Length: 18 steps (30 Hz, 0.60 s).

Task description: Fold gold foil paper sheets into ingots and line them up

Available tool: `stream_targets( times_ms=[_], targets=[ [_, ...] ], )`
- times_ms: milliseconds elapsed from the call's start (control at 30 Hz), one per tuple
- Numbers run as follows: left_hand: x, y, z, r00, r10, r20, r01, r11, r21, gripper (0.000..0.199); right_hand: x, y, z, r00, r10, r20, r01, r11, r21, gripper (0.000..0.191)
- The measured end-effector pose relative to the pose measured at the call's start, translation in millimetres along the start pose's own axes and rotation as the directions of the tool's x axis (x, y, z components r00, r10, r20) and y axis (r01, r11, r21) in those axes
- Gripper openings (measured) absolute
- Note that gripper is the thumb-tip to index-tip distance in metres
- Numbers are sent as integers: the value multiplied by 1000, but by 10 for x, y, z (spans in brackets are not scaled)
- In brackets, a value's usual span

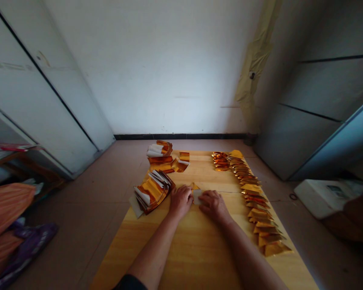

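On the wooden table [181, 257], a small sheet of gold foil paper [197, 197] lies with its pale back up and a pointed gold corner folded at the far side. My left hand [181, 200] has its curled fingers closed on the sheet's left edge. From the other side, my right hand [214, 204] presses bent fingers on the right edge. The fingertips are partly hidden. Just left of my left hand sits a fanned stack of gold foil sheets [153, 192]. Folded gold paper pieces [255, 201] run in a long overlapping row down the table's right side.
More foil sheets [160, 163] lie at the far left of the table, with a smaller folded pile [220, 161] at the far right. A white wall [169, 80] stands beyond. Grey cabinets [314, 96] rise on the right; bags [12, 213] lie at left.
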<state>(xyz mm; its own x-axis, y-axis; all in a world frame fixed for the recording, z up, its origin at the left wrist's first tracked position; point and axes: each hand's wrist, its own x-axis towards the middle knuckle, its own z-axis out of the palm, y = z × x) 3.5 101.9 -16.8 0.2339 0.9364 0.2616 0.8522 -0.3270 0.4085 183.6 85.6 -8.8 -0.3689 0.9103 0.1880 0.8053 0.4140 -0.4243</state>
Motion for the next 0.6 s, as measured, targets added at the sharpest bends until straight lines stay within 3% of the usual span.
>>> stream_targets(
  times_ms=[100,367,600],
  targets=[
    [0,-17,-13,1000,-2,10,2,1000,-12,15,46,89,24,1000,-22,10,22,1000,12,30],
    [14,-2,-32,1000,4,8,-4,1000,-6,14,166,83,107,997,-67,-43,67,998,1,10],
    [-5,-17,-73,999,38,21,-37,999,-36,16,192,278,160,978,-205,-39,208,976,71,17]
  ],
)
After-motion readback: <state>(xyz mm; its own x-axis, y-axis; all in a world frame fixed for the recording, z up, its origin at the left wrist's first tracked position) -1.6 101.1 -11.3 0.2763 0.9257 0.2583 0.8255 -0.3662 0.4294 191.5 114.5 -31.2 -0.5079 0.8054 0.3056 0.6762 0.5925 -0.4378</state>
